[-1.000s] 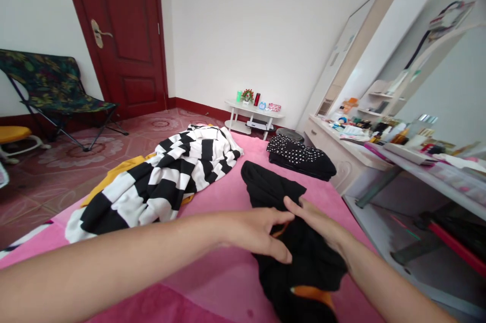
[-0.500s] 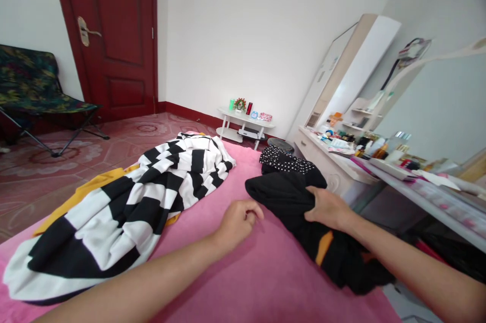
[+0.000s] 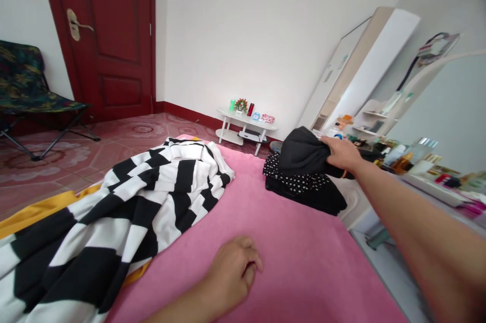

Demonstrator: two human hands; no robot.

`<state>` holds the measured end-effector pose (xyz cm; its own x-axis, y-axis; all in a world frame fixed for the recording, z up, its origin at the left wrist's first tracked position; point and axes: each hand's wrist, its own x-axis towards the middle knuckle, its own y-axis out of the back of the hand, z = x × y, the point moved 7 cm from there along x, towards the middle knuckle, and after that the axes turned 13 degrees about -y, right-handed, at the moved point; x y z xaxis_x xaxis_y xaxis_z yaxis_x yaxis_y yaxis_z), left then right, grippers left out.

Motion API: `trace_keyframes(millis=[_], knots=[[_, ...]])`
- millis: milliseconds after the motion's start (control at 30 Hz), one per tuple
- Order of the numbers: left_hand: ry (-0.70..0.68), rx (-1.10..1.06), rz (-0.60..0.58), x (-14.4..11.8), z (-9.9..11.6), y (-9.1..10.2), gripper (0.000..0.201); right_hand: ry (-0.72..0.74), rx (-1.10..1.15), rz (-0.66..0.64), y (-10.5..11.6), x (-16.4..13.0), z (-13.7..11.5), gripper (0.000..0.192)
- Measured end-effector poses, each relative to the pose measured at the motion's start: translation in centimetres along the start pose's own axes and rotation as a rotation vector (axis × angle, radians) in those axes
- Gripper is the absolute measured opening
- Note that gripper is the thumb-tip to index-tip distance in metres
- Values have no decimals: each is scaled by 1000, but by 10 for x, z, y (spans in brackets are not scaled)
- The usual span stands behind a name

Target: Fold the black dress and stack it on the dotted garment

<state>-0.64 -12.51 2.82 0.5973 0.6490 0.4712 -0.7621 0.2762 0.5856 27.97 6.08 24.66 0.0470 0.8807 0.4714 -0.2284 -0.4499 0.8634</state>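
Note:
My right hand (image 3: 340,153) grips a black garment (image 3: 301,150), its fingers closed on the cloth. The garment hangs over a polka-dot black garment (image 3: 296,177), which lies on more folded black cloth (image 3: 321,199) at the right edge of the pink bed cover (image 3: 273,242). My left hand (image 3: 237,270) is loosely curled just over the pink cover, with nothing visible in its fingers. To its left a black-and-white checked garment (image 3: 152,196) lies spread and rumpled. Yellow cloth (image 3: 53,206) shows from under it.
A dressing table crowded with bottles (image 3: 404,161) stands close on the right, beside a tall white cabinet (image 3: 364,70). Ahead is a low white table (image 3: 246,119) with small items. A folding chair (image 3: 38,95) and a red door (image 3: 114,34) are at the left.
My right hand has lifted the black garment off the bed and carried it forward over the polka-dot pile. My left hand, still curled, appears lower in view.

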Motion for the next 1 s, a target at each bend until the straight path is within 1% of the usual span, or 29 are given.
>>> trace_keyframes(millis=[33,100,133,167,200,233,267,333,400,467,533,600,667,700,800,867,933,1000], knots=[[4,-13,1,0,-2,0,32,17,-16,-53,-26,-3,-5,71],[12,-30,0,0,-3,-1,31,32,-74,-187,-81,-19,-17,88],[13,-33,-1,0,-3,-2,31,25,-93,-227,-103,-29,-21,93],[12,-31,-1,0,-3,-2,30,12,-101,-227,-119,-38,-24,95],[10,-28,1,0,-3,-3,30,5,-101,-211,-129,-46,-27,96],[7,-23,4,0,-2,-3,30,1,-90,-179,-133,-51,-28,96],[4,-18,7,0,-2,-3,30,8,-75,-155,-134,-54,-29,95],[1,-7,11,0,-1,-3,31,47,-37,-167,-130,-55,-29,94],[2,0,13,0,0,-2,31,72,3,-206,-121,-51,-31,93],[6,-3,13,-1,0,-2,30,64,16,-205,-111,-48,-33,92],[9,-7,15,-1,1,-1,30,54,-2,-150,-102,-50,-36,88],[7,-13,13,-2,1,-1,30,85,-38,-56,-98,-60,-35,80],[5,-17,13,-2,1,-1,30,104,-86,28,-101,-76,-24,71],[5,-19,13,-2,1,-1,29,80,-111,50,-106,-84,-14,69],[10,-17,14,-2,0,-1,27,-82,-143,36,-128,-103,23,69],[9,-13,12,-2,-1,-1,27,-133,-129,-1,-138,-109,40,76],[9,-4,9,-2,-1,-1,27,-79,-107,-49,-138,-107,46,82],[12,-1,6,-2,-1,-1,28,23,-98,-89,-128,-99,46,77]])
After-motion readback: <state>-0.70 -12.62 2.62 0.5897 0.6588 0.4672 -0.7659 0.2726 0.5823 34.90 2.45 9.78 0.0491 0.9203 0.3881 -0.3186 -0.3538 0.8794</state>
